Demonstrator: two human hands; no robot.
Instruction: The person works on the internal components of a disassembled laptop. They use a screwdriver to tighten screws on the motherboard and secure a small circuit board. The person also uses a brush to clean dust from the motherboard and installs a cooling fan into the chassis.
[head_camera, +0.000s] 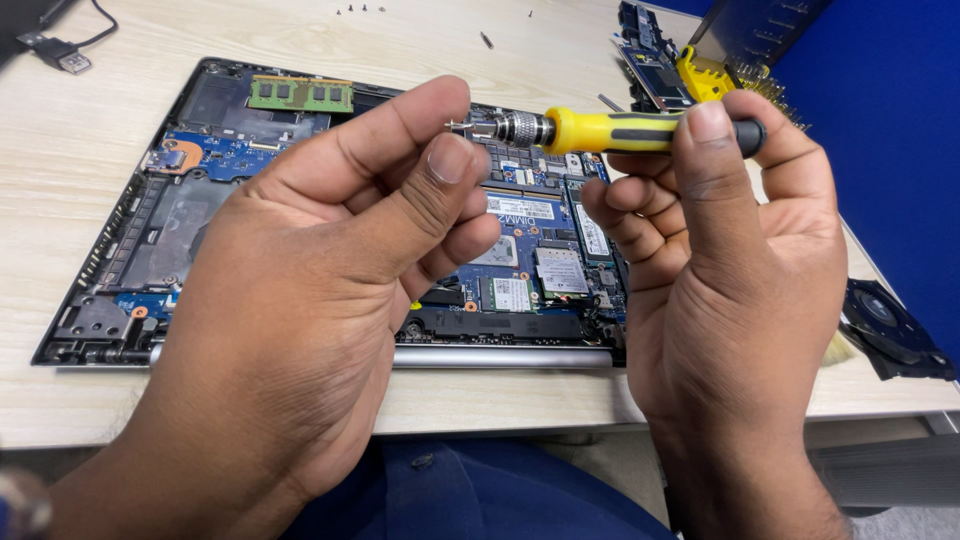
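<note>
My right hand grips a yellow and black screwdriver, held level above an opened laptop. My left hand pinches the metal tip end of the screwdriver between thumb and forefinger. The laptop lies bottom-side up with its cover off, showing a blue circuit board, a green memory stick and a grey bare bay at the left. Both hands hover over the laptop's right half and hide part of the board.
Several small screws lie at the table's far edge. A removed circuit board and a yellow bit holder sit at the back right. A black fan rests at the right edge. A cable plug lies far left. A blue partition stands on the right.
</note>
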